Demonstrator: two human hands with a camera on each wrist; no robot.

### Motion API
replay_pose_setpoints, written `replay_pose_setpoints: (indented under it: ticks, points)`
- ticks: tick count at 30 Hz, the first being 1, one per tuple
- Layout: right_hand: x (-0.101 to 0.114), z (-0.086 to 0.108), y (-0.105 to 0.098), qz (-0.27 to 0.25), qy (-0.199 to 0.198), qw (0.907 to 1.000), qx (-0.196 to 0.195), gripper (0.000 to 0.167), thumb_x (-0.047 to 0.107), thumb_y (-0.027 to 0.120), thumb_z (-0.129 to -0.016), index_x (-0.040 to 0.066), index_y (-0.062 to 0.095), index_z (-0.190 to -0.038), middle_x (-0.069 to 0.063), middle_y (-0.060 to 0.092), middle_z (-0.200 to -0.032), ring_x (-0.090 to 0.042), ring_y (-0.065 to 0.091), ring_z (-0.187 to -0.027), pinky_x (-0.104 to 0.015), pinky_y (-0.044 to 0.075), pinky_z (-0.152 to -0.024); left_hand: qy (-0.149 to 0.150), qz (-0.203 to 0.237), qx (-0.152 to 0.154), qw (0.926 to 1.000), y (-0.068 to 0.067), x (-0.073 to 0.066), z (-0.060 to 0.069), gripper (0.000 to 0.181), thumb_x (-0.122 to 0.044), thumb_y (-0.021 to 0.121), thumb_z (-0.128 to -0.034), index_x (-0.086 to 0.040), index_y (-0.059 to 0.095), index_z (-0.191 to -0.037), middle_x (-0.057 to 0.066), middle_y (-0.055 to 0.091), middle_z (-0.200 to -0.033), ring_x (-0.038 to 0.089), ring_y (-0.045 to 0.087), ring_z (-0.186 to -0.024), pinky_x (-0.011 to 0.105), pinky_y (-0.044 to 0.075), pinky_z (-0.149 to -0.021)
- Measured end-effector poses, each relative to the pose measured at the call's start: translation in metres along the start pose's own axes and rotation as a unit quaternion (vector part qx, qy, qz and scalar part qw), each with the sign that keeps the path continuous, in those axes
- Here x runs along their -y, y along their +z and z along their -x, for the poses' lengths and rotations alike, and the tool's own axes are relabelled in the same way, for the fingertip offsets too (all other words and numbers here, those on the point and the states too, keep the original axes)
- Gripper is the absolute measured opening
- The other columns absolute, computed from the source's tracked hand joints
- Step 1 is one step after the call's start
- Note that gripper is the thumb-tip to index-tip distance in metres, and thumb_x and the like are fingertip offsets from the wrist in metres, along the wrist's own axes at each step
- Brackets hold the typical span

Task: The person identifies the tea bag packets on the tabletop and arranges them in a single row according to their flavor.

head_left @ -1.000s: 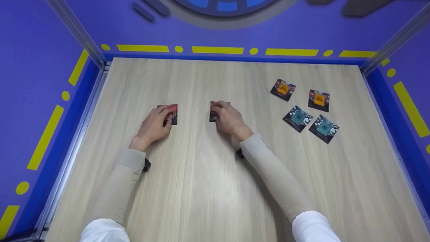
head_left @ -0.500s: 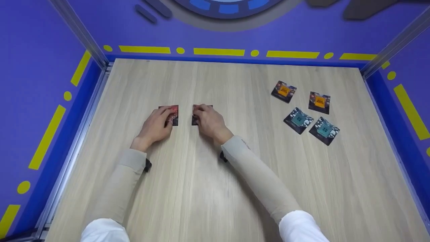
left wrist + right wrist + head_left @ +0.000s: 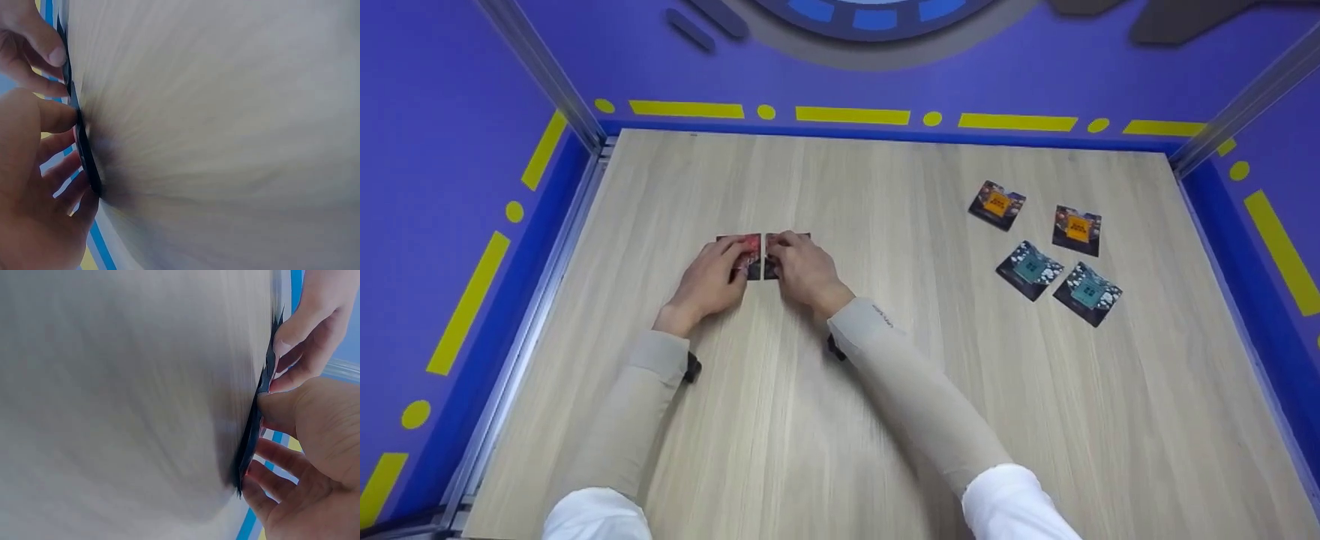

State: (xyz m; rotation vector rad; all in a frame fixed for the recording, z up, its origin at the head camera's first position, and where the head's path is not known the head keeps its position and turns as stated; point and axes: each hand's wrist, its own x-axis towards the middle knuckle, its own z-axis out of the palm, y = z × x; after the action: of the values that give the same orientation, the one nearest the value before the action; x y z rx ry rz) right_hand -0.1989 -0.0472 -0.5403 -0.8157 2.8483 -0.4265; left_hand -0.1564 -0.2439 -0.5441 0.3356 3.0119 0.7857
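Note:
Two small dark square packets with red print lie side by side on the table, a narrow gap between them in the head view. My left hand (image 3: 709, 277) holds the left red packet (image 3: 754, 262) with thumb and fingertips and covers most of it. On the right red packet (image 3: 770, 266), my right hand (image 3: 807, 271) has its thumb and fingertips in the same way. Seen edge-on in the left wrist view, the left packet (image 3: 84, 149) is thin and dark between thumb and fingers. The right packet (image 3: 248, 439) shows likewise in the right wrist view.
Two packets with orange squares, one left (image 3: 997, 205) and one right (image 3: 1077, 229), lie at the table's right back. Nearer are two teal-and-black packets, one left (image 3: 1029, 270) and one right (image 3: 1087, 293). Blue-purple panels (image 3: 855, 82) enclose the wooden table (image 3: 885, 420).
My right hand has slid its red packet leftward across the table, up beside the left one. My left hand has stayed in place on its packet.

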Motion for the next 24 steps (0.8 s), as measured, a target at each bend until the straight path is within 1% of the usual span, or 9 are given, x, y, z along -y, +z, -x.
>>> replay_pose_setpoints:
  ticks: [6,11,15,18,21,24]
  points:
    - [0.004,-0.004,0.001,-0.003,-0.012,0.9999,-0.004,0.039,0.014,0.057,-0.108,0.021,0.069,-0.144,-0.003,0.058,-0.153,-0.024,0.056,-0.142,-0.037,0.051,-0.117,-0.007,-0.005,0.006,0.9999,0.001,0.001,-0.001,0.048,-0.013,0.059,-0.1042,-0.001,0.058,-0.150,0.020,0.051,-0.160,0.042,0.047,-0.147,0.055,0.038,-0.124]
    - [0.001,-0.003,0.003,-0.019,-0.029,0.9991,-0.023,0.036,0.011,0.059,-0.107,0.016,0.072,-0.139,-0.008,0.060,-0.152,-0.029,0.057,-0.142,-0.040,0.050,-0.118,-0.004,-0.009,0.003,0.9999,0.000,0.000,-0.001,0.046,-0.013,0.058,-0.1044,-0.001,0.059,-0.149,0.020,0.052,-0.158,0.043,0.047,-0.146,0.055,0.038,-0.124]
    - [-0.004,-0.001,0.004,-0.036,-0.046,0.9977,-0.033,0.035,0.009,0.059,-0.105,0.012,0.072,-0.137,-0.011,0.060,-0.153,-0.031,0.056,-0.143,-0.041,0.048,-0.120,-0.004,-0.011,0.004,0.9999,0.001,-0.001,-0.001,0.046,-0.014,0.058,-0.1047,-0.002,0.059,-0.149,0.020,0.052,-0.158,0.042,0.048,-0.145,0.055,0.038,-0.124]
    - [-0.008,0.002,0.004,-0.051,-0.068,0.9955,-0.043,0.036,0.009,0.060,-0.103,0.008,0.071,-0.137,-0.014,0.059,-0.152,-0.032,0.056,-0.142,-0.040,0.047,-0.121,-0.004,-0.010,0.004,0.9999,0.001,-0.001,-0.001,0.046,-0.014,0.058,-0.1044,-0.002,0.059,-0.149,0.019,0.052,-0.158,0.042,0.048,-0.145,0.055,0.039,-0.123]
    - [-0.014,0.007,-0.001,-0.056,-0.093,0.9925,-0.057,0.036,0.009,0.063,-0.102,0.006,0.071,-0.137,-0.015,0.060,-0.150,-0.032,0.057,-0.141,-0.041,0.047,-0.120,-0.002,-0.009,0.003,0.9999,0.001,0.000,-0.001,0.045,-0.013,0.059,-0.1041,-0.002,0.060,-0.148,0.020,0.053,-0.158,0.042,0.048,-0.145,0.055,0.039,-0.123]
    - [-0.023,0.014,-0.007,-0.052,-0.102,0.9915,-0.062,0.039,0.011,0.066,-0.102,0.006,0.068,-0.141,-0.016,0.060,-0.149,-0.032,0.056,-0.141,-0.041,0.047,-0.120,-0.006,-0.010,0.008,0.9999,0.000,0.000,-0.001,0.045,-0.014,0.058,-0.1045,-0.002,0.059,-0.148,0.019,0.052,-0.159,0.042,0.048,-0.145,0.055,0.039,-0.124]
